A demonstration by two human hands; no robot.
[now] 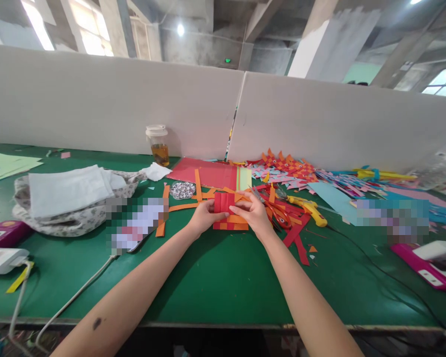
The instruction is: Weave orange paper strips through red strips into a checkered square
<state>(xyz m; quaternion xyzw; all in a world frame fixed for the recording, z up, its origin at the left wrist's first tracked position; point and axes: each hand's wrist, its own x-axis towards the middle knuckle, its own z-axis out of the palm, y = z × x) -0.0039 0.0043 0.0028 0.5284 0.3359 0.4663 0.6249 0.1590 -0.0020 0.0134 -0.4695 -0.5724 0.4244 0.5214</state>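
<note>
Both my hands hold a small woven piece of red and orange paper strips (224, 202) just above the green table. My left hand (203, 217) pinches its left edge between thumb and fingers. On the other side, my right hand (253, 212) grips the right edge, its thumb near the left one. Loose orange paper strips (184, 207) lie to the left of the weave. Right beside my right hand are scissors with red handles (280, 215) and several red paper strips (301, 238). Behind the weave lies a red sheet (204, 172).
A yellow glue gun (310, 208) with a cord lies at right, before a pile of woven paper pieces (290, 166). At left are a charging phone (141, 225), a cloth bag (70, 198) and a tea cup (158, 146). A white partition (115, 104) stands behind.
</note>
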